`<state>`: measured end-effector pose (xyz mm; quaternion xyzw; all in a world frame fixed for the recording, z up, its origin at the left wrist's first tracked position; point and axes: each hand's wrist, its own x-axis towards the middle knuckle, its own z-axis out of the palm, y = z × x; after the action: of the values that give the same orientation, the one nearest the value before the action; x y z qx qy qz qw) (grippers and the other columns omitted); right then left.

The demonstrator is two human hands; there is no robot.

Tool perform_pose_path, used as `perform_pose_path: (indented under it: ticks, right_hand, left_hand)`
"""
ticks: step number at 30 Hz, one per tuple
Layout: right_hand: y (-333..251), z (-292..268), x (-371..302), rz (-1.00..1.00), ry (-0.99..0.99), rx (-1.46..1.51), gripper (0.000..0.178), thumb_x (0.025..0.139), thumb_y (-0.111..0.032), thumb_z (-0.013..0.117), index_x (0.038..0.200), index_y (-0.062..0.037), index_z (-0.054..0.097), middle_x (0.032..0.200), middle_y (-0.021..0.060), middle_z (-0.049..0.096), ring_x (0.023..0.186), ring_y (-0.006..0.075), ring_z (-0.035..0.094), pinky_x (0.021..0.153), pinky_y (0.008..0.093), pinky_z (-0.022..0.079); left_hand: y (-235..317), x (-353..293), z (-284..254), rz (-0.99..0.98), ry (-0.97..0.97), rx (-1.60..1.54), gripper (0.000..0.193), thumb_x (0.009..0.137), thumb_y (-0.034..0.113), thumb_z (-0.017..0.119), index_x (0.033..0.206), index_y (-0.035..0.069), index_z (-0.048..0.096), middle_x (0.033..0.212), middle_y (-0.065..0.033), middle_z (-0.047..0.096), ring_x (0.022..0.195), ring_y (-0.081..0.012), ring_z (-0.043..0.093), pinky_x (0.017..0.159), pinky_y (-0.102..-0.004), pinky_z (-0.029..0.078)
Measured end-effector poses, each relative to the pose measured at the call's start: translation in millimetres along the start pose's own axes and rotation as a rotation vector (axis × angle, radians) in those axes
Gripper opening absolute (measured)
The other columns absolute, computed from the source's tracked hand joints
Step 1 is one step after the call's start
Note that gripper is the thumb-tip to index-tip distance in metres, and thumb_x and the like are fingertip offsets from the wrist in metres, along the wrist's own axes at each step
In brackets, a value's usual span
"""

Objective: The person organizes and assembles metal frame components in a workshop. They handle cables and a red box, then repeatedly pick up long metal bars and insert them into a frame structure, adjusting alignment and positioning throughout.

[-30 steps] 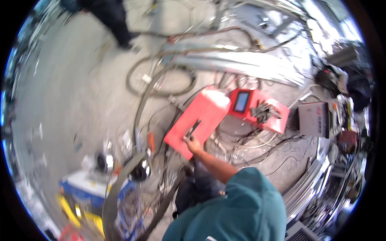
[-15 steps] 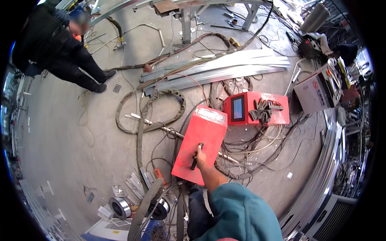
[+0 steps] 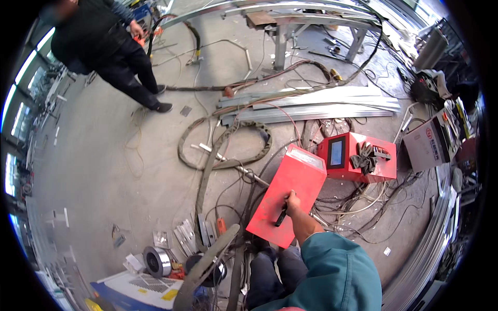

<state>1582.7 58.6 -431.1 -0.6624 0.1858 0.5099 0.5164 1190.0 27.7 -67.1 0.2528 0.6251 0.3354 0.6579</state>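
My right hand, at the end of a teal sleeve, is closed around the black handle on top of a red box-shaped machine. The box lies tilted across the view just ahead of my legs, with a pale panel at its far end. Close against its far right corner is a second red machine with a small screen. Dark work gloves lie on top of that one, beside its handle. My left hand is out of view.
Cables tangle right of the boxes, and a sleeved hose loops to the left. Metal strips lie beyond. A person stands far left. Wire spools sit near left, and a carton stands at right.
The whole scene sits farther right in the picture, as the view has turned left. My right hand keeps its grip on the handle. The red boxes' positions look much the same.
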Motion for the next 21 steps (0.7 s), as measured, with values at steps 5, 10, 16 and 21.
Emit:
perform_pose_path:
  ticks: [5, 10, 16, 21]
  right_hand:
    - [10, -24, -34, 0.009, 0.055, -0.132, 0.038, 0.091, -0.043, 0.054, 0.076, -0.0081, 0.052, 0.057, 0.0055, 0.041, 0.041, 0.0222, 0.041, 0.041, 0.0399, 0.035]
    - [34, -87, -52, -0.161, -0.061, -0.353, 0.038, 0.086, -0.041, 0.059, 0.074, -0.0063, 0.051, 0.056, 0.0060, 0.042, 0.042, 0.0228, 0.043, 0.042, 0.0404, 0.036]
    - [-2, -140, -154, -0.097, -0.120, -0.441, 0.043, 0.087, -0.045, 0.063, 0.074, -0.0057, 0.053, 0.056, 0.0056, 0.043, 0.043, 0.0223, 0.045, 0.042, 0.0386, 0.039]
    - [-43, -171, -267, 0.070, 0.026, -0.289, 0.044, 0.092, -0.045, 0.061, 0.074, -0.0051, 0.054, 0.056, 0.0045, 0.044, 0.044, 0.0200, 0.046, 0.043, 0.0367, 0.038]
  left_hand:
    - [4, -44, -34, 0.003, 0.090, -0.019, 0.076, 0.057, 0.005, 0.072, 0.128, -0.012, 0.048, 0.069, -0.0193, 0.060, 0.045, -0.0233, 0.057, 0.040, -0.0351, 0.049]
    - [23, -132, -92, 0.034, 0.212, -0.038, 0.075, 0.057, 0.007, 0.073, 0.125, -0.012, 0.050, 0.066, -0.0187, 0.060, 0.044, -0.0229, 0.057, 0.040, -0.0349, 0.048]
    - [45, -187, -129, 0.094, 0.170, -0.039, 0.073, 0.056, 0.009, 0.074, 0.123, -0.013, 0.052, 0.064, -0.0180, 0.059, 0.042, -0.0225, 0.056, 0.039, -0.0347, 0.048]
    - [91, -145, -93, 0.085, -0.121, 0.080, 0.069, 0.059, 0.013, 0.075, 0.117, -0.014, 0.051, 0.056, -0.0146, 0.055, 0.041, -0.0218, 0.053, 0.037, -0.0335, 0.045]
